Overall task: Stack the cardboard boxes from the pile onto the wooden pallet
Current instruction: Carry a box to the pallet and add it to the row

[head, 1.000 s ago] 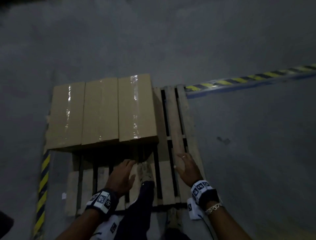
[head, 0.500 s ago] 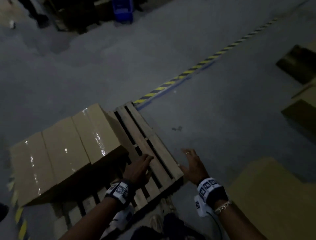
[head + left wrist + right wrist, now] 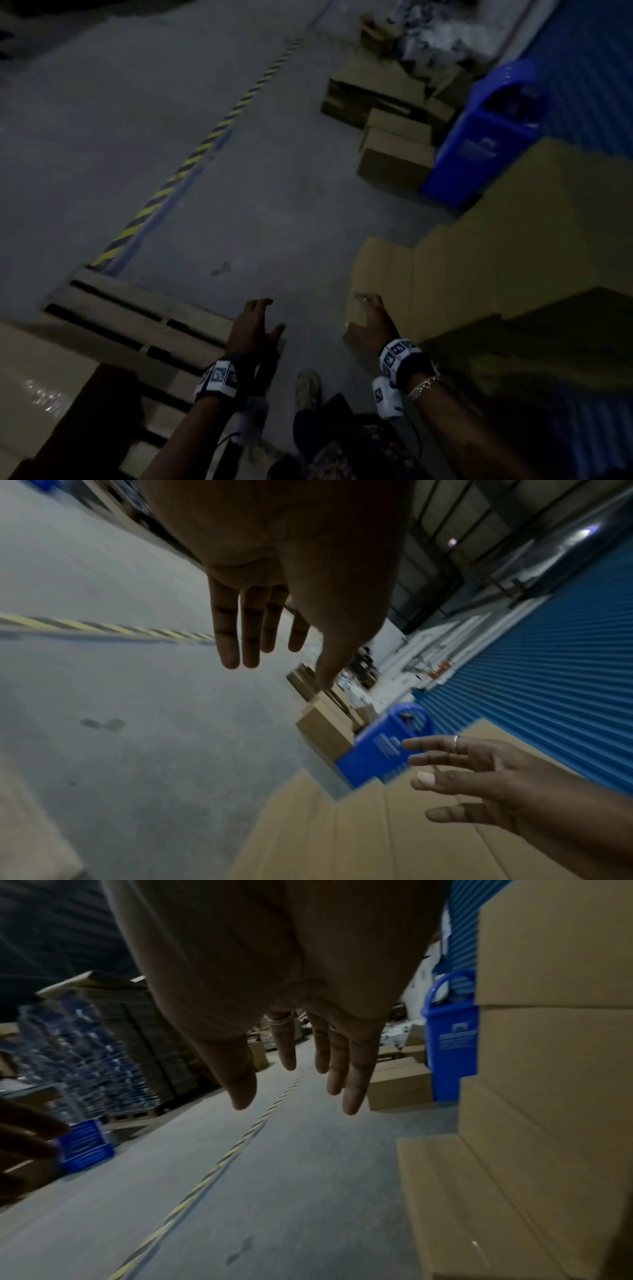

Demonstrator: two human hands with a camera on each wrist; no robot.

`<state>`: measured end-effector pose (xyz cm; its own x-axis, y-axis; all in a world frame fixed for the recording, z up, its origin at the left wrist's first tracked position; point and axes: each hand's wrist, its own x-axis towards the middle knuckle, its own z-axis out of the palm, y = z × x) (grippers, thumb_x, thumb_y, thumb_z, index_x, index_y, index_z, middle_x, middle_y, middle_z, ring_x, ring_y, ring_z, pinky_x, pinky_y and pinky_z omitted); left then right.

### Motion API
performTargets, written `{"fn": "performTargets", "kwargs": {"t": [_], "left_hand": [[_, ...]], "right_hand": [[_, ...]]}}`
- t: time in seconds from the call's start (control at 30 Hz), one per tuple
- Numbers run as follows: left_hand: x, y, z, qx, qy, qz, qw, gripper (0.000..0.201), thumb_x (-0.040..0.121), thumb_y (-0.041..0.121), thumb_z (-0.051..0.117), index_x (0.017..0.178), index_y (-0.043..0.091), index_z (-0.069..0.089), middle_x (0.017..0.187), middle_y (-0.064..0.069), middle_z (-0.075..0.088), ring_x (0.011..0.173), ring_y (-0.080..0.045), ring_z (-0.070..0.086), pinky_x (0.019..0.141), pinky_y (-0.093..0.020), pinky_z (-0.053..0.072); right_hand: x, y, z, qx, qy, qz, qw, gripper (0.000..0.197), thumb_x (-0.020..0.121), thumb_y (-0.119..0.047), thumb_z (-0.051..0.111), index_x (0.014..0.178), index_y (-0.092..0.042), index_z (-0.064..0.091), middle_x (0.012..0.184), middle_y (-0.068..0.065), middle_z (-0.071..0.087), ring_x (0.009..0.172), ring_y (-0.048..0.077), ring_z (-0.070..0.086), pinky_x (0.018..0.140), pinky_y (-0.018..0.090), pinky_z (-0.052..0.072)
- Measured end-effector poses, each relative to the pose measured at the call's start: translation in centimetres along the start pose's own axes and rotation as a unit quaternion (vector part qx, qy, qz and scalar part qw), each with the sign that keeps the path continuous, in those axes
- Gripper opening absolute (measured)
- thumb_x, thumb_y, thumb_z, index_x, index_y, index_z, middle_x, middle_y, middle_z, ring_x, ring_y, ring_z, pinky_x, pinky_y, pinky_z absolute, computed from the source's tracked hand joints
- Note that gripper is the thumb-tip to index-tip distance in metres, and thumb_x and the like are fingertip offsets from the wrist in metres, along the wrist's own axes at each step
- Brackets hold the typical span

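Observation:
The wooden pallet (image 3: 130,318) lies at the lower left of the head view, with a taped cardboard box (image 3: 37,377) on it at the left edge. The stepped pile of brown cardboard boxes (image 3: 496,246) rises at the right. My left hand (image 3: 255,329) hangs empty over the pallet's near corner, fingers spread. My right hand (image 3: 368,320) is empty too, fingers spread, just in front of the lowest box of the pile (image 3: 380,270). In the wrist views the fingers (image 3: 240,631) (image 3: 342,1064) are straight and hold nothing.
A blue bin (image 3: 486,130) stands behind the pile, with more cardboard boxes (image 3: 394,154) on the floor beside it. A yellow-black striped line (image 3: 178,178) runs across the grey floor. A blue shutter (image 3: 548,669) closes the right side. My shoe (image 3: 308,387) is below.
The view has swung right from the pallet to the box pile. Both empty hands have moved off the pallet slats toward the pile.

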<state>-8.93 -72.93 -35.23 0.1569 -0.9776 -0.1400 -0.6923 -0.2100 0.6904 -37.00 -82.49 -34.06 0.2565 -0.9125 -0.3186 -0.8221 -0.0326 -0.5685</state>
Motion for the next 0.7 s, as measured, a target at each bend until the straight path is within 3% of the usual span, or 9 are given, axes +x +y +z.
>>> {"fn": "performTargets", "kwargs": {"t": [0.17,0.33,0.5,0.63,0.7], "left_hand": [[2.6,5.8,3.9,0.007,-0.055,0.041,0.998,0.061,0.089,0.042,0.072,0.139,0.015,0.051,0.138,-0.013,0.050,0.110,-0.032,0.065,0.086,-0.043,0.055],[5.7,11.3,8.2,0.043,-0.102,0.073,0.991,0.059,0.093,0.046,0.067,0.141,0.018,0.047,0.139,-0.009,0.047,0.109,-0.029,0.064,0.087,-0.041,0.053],[9.1,15.5,13.2,0.091,-0.156,0.077,0.981,0.060,0.095,0.046,0.063,0.144,0.018,0.043,0.142,-0.009,0.045,0.114,-0.028,0.060,0.090,-0.037,0.049],[11.6,17.9,16.8,0.136,-0.182,0.054,0.972,0.059,0.094,0.047,0.063,0.142,0.018,0.043,0.138,-0.008,0.046,0.109,-0.029,0.059,0.088,-0.036,0.046],[12.8,18.4,18.6,0.151,-0.197,0.044,0.968,0.059,0.094,0.047,0.063,0.142,0.017,0.044,0.137,-0.009,0.046,0.108,-0.031,0.059,0.088,-0.037,0.046]], "right_hand": [[-1.9,5.2,-5.0,0.023,0.053,0.055,0.997,0.064,0.088,-0.018,0.075,0.145,-0.018,0.047,0.150,0.007,0.036,0.128,0.030,0.051,0.104,0.039,0.046],[-2.3,10.5,-8.2,0.043,0.089,0.107,0.989,0.065,0.087,-0.017,0.076,0.146,-0.019,0.047,0.149,0.007,0.037,0.132,0.028,0.047,0.107,0.033,0.041],[-0.2,15.5,-9.6,0.064,0.079,0.126,0.987,0.069,0.086,-0.019,0.077,0.148,-0.018,0.045,0.149,0.008,0.038,0.132,0.028,0.046,0.105,0.032,0.041],[2.8,19.9,-9.4,0.091,0.051,0.128,0.986,0.070,0.084,-0.019,0.079,0.146,-0.015,0.047,0.144,0.011,0.041,0.129,0.028,0.048,0.099,0.026,0.040],[4.5,22.0,-9.1,0.094,0.023,0.129,0.987,0.071,0.084,-0.018,0.079,0.147,-0.015,0.046,0.143,0.012,0.041,0.126,0.029,0.050,0.101,0.029,0.043]]}}
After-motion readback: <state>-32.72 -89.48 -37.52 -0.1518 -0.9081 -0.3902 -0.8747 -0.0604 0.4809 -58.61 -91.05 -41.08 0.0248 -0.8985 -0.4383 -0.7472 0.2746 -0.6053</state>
